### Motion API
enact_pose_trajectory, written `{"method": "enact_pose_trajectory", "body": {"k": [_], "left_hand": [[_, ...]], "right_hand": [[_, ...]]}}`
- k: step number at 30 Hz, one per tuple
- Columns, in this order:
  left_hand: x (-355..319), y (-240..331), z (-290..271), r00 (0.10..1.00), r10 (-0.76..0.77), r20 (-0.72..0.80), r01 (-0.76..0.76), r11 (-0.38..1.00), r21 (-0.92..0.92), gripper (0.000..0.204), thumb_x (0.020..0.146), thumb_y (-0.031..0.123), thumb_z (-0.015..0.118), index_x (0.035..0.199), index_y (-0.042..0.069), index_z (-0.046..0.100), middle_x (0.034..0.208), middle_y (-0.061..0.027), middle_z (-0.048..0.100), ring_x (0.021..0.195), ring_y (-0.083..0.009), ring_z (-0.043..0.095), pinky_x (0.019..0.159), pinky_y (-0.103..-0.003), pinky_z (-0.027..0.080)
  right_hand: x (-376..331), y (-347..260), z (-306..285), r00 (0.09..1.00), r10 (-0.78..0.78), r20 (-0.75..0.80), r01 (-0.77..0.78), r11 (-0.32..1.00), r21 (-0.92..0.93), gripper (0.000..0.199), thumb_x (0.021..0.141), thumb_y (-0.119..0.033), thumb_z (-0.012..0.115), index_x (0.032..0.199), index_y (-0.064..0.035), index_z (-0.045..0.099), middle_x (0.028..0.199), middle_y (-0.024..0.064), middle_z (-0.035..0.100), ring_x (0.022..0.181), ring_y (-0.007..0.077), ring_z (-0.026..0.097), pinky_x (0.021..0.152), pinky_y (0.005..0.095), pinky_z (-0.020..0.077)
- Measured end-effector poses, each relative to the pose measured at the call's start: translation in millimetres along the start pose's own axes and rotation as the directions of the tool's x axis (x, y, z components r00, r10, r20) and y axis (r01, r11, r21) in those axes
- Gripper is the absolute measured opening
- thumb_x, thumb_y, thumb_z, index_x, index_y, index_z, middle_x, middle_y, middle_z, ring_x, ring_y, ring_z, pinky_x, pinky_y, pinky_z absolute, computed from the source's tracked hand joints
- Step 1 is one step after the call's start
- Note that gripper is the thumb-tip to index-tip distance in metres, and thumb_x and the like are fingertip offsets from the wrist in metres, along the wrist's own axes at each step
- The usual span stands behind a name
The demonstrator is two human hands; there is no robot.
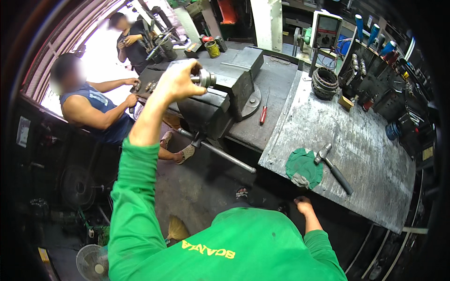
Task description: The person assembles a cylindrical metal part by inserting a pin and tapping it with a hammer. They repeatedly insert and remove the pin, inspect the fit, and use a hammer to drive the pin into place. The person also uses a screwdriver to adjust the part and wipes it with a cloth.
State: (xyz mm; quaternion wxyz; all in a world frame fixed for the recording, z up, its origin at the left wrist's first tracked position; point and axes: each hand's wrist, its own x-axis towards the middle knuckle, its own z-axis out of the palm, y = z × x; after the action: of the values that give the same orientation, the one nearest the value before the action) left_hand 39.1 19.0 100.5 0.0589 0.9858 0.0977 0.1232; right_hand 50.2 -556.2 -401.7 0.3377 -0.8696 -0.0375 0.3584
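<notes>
Green sleeve [136, 196], left hand [180, 82] holding metal cylinder [205, 78]

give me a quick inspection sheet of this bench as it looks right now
surface: grey metal workbench, scuffed and stained, with a darker section under the vise.
job's things: a round metal part sits at the top of the big bench vise; the vise handle bar sticks out over the floor.
clutter: hammer next to a green rag, red-handled screwdriver, ring-shaped wound part.
hands: left hand grips the round metal part; right hand hangs free below the bench edge.
cables: wires around the meter box at the back.
surroundings: two other people at the far left, a fan on the floor.
</notes>
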Motion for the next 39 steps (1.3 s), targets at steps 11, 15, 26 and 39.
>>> {"method": "enact_pose_trajectory", "body": {"k": [11, 15, 26, 39], "left_hand": [[64.5, -15.1, -15.9, 0.9, 0.404, 0.166, -0.385, 0.913, -0.134, 0.071, 0.074, 0.04, 0.085, 0.134, 0.006, 0.066, 0.122, -0.0227, 0.073, 0.112, -0.038, 0.071, 0.099, -0.044, 0.056], [13.5, -46.7, -6.6, 0.975, 0.177, -0.132, -0.208, 0.94, -0.272, 0.059, 0.083, 0.027, 0.085, 0.133, 0.004, 0.065, 0.122, -0.0133, 0.073, 0.1, -0.0211, 0.07, 0.089, -0.032, 0.054], [-224.7, 52.9, 186.3, 0.8, -0.56, 0.217, 0.537, 0.505, -0.675, 0.018, 0.084, 0.009, 0.078, 0.098, -0.001, 0.071, 0.083, -0.0033, 0.068, 0.07, -0.0083, 0.061, 0.064, -0.029, 0.052], [-182.0, 87.0, 242.0, 0.993, -0.102, -0.061, 0.095, 0.99, -0.104, 0.031, 0.071, 0.033, 0.082, 0.091, 0.011, 0.072, 0.096, -0.0042, 0.067, 0.102, -0.0259, 0.063, 0.083, -0.045, 0.047]], "right_hand": [[-131.3, -101.9, -38.1, 0.986, 0.097, -0.134, -0.051, 0.95, 0.308, 0.041, 0.091, -0.02, 0.076, 0.12, 0.0085, 0.071, 0.103, 0.0189, 0.077, 0.098, 0.0267, 0.073, 0.09, 0.0377, 0.0563], [-108.8, -255.9, -82.7, 0.886, -0.411, -0.216, 0.457, 0.852, 0.255, 0.04, 0.094, -0.019, 0.076, 0.127, 0.0038, 0.066, 0.11, 0.014, 0.075, 0.105, 0.0202, 0.069, 0.095, 0.0368, 0.0545], [-15.2, -579.3, -74.9, 0.188, -0.958, -0.215, 0.941, 0.239, -0.241, 0.059, 0.088, -0.03, 0.082, 0.135, -0.0001, 0.061, 0.125, 0.0218, 0.067, 0.119, 0.0392, 0.064, 0.105, 0.0452, 0.0508], [2.3, -626.6, -26.7, 0.301, -0.938, -0.172, 0.949, 0.313, -0.044, 0.047, 0.087, -0.032, 0.083, 0.119, -0.0002, 0.068, 0.109, 0.0175, 0.07, 0.103, 0.0335, 0.07, 0.093, 0.0405, 0.0545]]}}
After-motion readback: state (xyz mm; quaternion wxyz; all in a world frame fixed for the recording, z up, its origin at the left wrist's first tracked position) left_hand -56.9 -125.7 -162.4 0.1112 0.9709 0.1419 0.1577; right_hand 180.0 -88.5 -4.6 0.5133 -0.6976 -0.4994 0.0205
